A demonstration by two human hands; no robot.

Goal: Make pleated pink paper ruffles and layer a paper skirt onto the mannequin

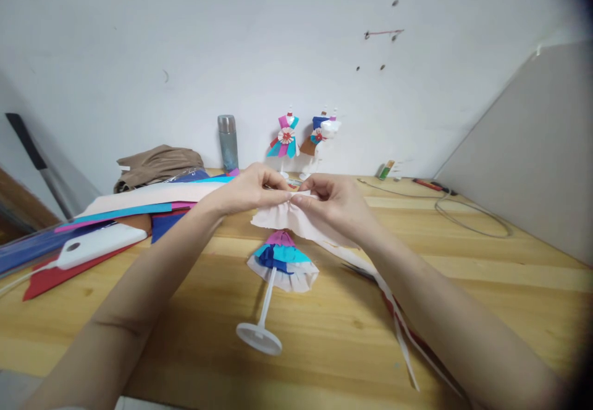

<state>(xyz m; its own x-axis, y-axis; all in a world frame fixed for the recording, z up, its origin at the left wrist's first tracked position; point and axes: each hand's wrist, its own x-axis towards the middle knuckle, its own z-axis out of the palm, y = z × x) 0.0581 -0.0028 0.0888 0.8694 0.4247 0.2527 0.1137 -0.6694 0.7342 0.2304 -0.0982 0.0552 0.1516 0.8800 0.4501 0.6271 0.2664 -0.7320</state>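
Observation:
My left hand and my right hand meet above the wooden table, both pinched on a pale pink pleated paper strip. The strip's long tail trails down to the right over the table. Just below my hands lies a small white mannequin stand on its side, wearing layered paper skirts in pink, teal, blue and white.
Coloured paper sheets and a white phone lie at the left. Against the wall stand two dressed mini mannequins, a grey flask and a brown cloth. A cable loops at the right by a grey panel.

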